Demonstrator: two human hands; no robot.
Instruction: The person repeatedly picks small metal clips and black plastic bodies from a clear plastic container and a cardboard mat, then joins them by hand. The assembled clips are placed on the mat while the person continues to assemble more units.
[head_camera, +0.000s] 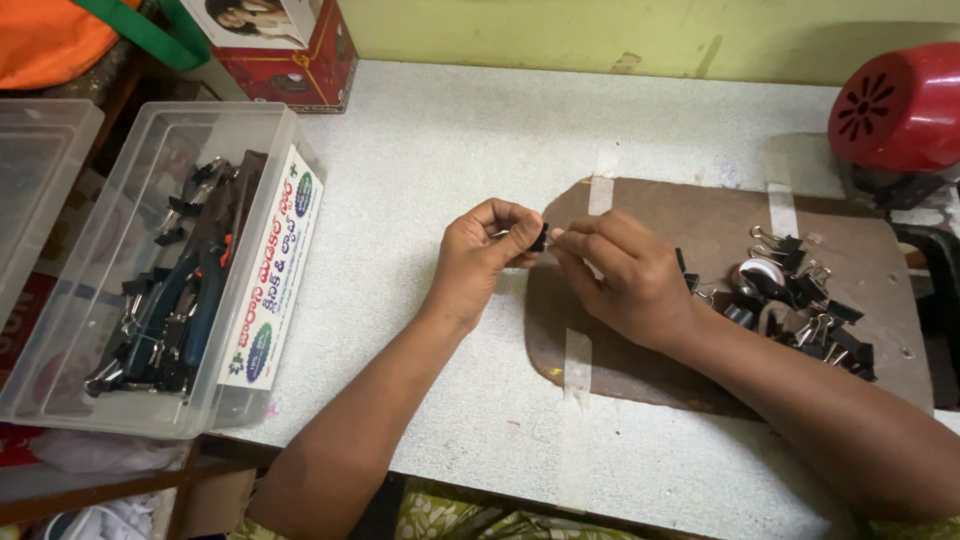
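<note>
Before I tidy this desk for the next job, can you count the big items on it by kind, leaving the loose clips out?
Clear plastic bins: 2
Brown board: 1
Red box: 1
Red domed thing: 1
Total: 5

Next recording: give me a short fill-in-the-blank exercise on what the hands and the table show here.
1. Both hands, the left hand and the right hand, pinch one small black ____ between them.
2. The pile of binder clips lies on a brown ____ taped to the table.
3. The clear plastic box with more clips and tools stands to the person's ____.
4. The rounded object at the far right corner is ____ in colour.

Missing words: binder clip; board; left; red
</note>
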